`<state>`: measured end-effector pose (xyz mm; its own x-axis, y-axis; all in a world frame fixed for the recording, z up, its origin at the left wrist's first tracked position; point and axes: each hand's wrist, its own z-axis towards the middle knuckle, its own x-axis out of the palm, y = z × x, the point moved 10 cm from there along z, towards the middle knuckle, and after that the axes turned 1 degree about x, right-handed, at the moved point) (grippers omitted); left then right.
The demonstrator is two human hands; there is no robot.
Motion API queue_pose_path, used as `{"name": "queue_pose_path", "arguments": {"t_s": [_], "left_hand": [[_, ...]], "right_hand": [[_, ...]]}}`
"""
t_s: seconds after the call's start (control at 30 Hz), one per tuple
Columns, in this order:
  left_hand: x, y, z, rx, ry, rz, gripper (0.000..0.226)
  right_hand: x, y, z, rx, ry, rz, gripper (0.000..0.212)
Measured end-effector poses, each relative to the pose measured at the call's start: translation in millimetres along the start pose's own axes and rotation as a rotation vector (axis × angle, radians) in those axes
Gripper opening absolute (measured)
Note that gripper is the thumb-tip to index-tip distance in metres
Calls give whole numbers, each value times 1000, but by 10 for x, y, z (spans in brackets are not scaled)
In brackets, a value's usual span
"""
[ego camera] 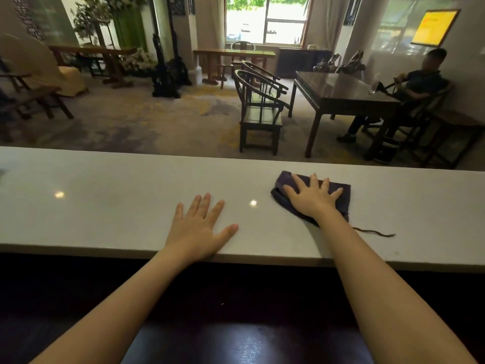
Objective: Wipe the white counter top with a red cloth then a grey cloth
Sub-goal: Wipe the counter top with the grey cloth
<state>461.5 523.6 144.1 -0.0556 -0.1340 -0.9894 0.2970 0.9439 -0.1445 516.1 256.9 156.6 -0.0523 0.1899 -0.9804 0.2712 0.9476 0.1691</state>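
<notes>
A long white counter top (105, 206) runs across the view from left to right. On its right half lies a dark grey cloth (338, 189), folded flat, with a loose thread (375, 232) trailing off to the right. My right hand (312, 198) presses flat on that cloth, fingers spread. My left hand (196, 227) rests palm down on the bare counter near its front edge, fingers apart, holding nothing. No red cloth is in view.
Below the counter's front edge sits a dark lower surface (236, 337). Beyond the counter is a carpeted room with dark wooden chairs (259, 111), a dark table (341, 93) and a person seated at the far right (417, 85).
</notes>
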Motion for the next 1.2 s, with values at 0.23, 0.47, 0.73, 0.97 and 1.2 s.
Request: {"name": "queue_pose_path", "arguments": {"t_s": [0.23,0.47,0.73,0.97,1.2], "left_hand": [[28,8,61,-14,33,10,83],[-8,258,25,-57,38,3,83],[-174,1282,-213,-204,23,-6,80],[-169,1504,-197,-167,4,-1,77],[-274,2226,-267,-177,-11,-4,76]], "right_hand": [[108,578,-145,-4,-5,22,62],[243,1118,-448,-88,33,15,63],[361,1683,-640,-255,28,-1,63],[482,2081,-808,-290,42,-7,64],[607,2681,-978,-291,14,-4,63]]}}
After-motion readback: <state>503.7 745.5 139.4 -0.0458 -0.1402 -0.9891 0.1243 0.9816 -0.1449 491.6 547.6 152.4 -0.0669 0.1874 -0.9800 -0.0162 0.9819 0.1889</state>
